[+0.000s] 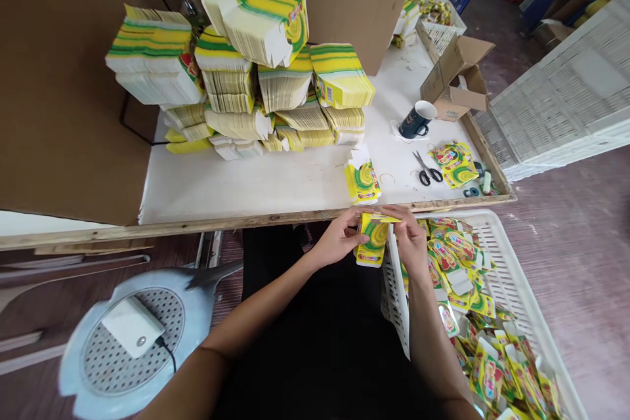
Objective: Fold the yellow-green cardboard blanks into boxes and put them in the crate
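Just off the table's front edge, a small yellow and green printed carton (pixel 373 244) is between my two hands. My left hand (pixel 339 237) grips its left side, thumb on the front face and fingers behind. At the carton's top right, my right hand (pixel 409 236) pinches the yellow top flap. Whether anything is inside the carton is hidden. On the table just beyond lie a few flat cartons (pixel 363 177) with white flaps. Below my right forearm, a white plastic basket (pixel 512 269) holds many yellow cartons (pixel 485 367).
Stacks of flattened cartons (pixel 290 88) stand at the table's back left. Toward the right are a dark mug (pixel 417 121), scissors (pixel 427 170), loose packets (pixel 455 164) and an open cardboard box (pixel 457 82). A blue stool (pixel 103 315) bearing a white device (pixel 132 327) stands at lower left.
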`<state>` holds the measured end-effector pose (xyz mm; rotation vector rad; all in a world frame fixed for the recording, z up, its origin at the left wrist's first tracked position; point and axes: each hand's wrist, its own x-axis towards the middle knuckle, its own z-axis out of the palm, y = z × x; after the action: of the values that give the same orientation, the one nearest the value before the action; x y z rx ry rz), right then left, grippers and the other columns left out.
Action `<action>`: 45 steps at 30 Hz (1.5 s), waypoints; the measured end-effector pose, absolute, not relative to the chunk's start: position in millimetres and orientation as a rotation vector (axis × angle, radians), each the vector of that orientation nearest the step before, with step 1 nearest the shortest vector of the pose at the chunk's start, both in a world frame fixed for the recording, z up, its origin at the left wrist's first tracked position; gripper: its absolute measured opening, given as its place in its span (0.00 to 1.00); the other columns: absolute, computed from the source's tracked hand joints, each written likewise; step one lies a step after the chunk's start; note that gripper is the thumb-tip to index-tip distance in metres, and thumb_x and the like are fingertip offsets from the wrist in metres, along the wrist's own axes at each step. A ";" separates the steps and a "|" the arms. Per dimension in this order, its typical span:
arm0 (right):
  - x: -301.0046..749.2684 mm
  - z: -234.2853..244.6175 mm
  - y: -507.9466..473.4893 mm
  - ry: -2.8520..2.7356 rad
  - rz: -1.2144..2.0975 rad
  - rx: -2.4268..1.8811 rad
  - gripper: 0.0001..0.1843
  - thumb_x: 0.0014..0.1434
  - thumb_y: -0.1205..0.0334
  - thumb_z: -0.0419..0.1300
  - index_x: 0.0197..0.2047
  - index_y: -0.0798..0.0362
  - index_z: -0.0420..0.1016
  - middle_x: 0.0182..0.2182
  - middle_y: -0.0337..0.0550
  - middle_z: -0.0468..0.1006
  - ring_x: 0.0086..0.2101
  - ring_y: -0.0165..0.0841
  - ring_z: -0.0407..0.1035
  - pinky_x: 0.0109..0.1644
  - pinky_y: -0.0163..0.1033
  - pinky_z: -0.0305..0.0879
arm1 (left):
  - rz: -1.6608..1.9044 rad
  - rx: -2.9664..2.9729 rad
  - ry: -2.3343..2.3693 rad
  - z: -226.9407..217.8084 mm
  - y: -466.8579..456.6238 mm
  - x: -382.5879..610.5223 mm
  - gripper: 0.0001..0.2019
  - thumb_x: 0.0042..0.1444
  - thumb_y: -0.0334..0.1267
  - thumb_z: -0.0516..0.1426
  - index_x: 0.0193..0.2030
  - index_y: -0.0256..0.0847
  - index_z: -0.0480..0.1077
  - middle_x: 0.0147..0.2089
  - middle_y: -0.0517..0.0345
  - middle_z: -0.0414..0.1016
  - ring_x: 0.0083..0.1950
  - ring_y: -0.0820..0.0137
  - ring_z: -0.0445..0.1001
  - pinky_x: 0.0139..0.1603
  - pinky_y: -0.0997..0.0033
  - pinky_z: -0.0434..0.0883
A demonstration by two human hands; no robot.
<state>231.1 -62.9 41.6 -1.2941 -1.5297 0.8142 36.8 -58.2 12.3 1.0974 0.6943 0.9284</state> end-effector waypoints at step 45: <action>225.6 -31.5 -74.3 -0.922 0.927 -1.606 0.29 0.52 0.45 0.69 0.49 0.51 0.67 0.30 0.43 0.81 0.31 0.38 0.76 0.37 0.44 0.72 | 0.881 1.966 0.880 -25.1 -60.2 52.7 0.21 0.63 0.38 0.60 0.63 0.41 0.72 0.64 0.44 0.76 0.67 0.56 0.73 0.74 0.46 0.63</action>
<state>225.6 -74.3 -31.5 -1.6057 -0.9216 0.9271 52.7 -60.2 -25.1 1.9657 0.8805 0.8810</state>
